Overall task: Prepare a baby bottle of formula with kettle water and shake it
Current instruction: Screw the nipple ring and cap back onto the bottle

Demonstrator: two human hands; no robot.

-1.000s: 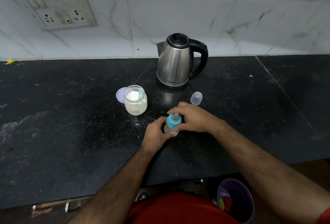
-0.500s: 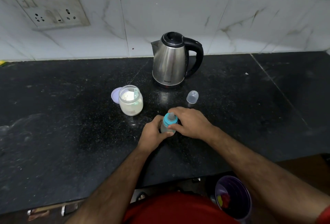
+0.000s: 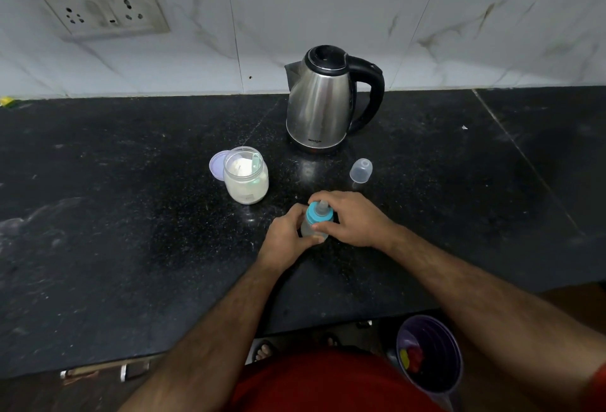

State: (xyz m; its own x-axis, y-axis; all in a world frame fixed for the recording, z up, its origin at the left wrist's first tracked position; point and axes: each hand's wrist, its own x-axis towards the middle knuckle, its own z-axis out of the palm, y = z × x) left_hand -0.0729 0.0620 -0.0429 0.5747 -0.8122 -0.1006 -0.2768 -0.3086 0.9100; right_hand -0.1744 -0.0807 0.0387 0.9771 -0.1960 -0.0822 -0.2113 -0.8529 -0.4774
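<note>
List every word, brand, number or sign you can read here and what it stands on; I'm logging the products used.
"MILTON": small dark print low on the steel kettle body, just legible.
Jar of white powder: a small pale patch near its base, too blurred to read.
Baby bottle: no readable marks.
Wall switch plate: no text visible.

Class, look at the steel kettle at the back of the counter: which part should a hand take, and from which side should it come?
Take the kettle by its black loop handle, which sticks out on its right, opposite the spout. Come in from the right with the right hand, wrapping the fingers through the loop. The kettle stands upright with open counter on that side; only the clear cap lies nearby.
</note>
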